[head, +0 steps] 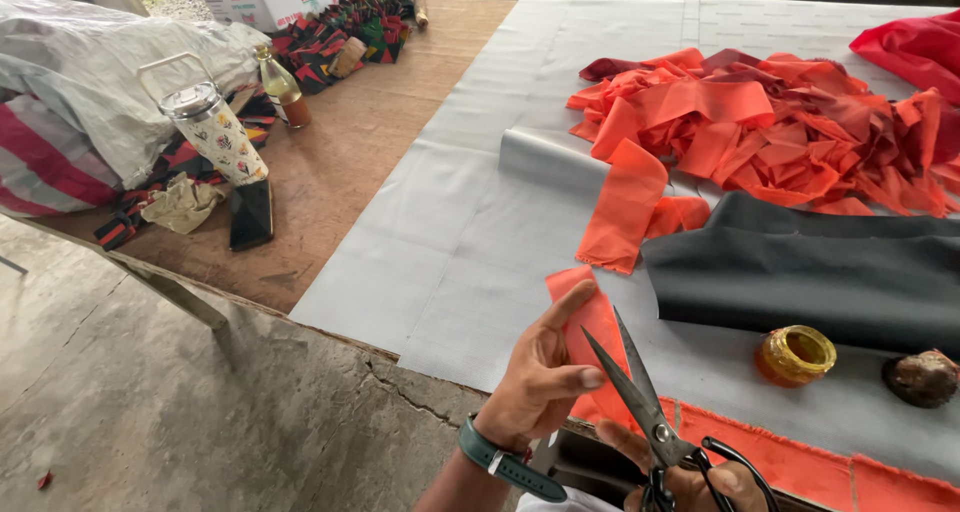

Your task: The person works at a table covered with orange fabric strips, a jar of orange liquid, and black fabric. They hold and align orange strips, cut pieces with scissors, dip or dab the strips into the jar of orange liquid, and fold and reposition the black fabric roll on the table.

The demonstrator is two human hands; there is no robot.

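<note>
my left hand (545, 377) pinches the orange fabric strip (592, 342) upright at the table's near edge; my right hand (690, 477) grips the tailor's scissors (650, 412), blades parted. i'd keep the strip taut, cut straight.

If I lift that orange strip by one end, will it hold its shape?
Probably not. The orange strip bends where the left hand pinches it, so it looks floppy and light. The cut pieces in the orange pile crumple similarly, suggesting thin cloth.
</note>
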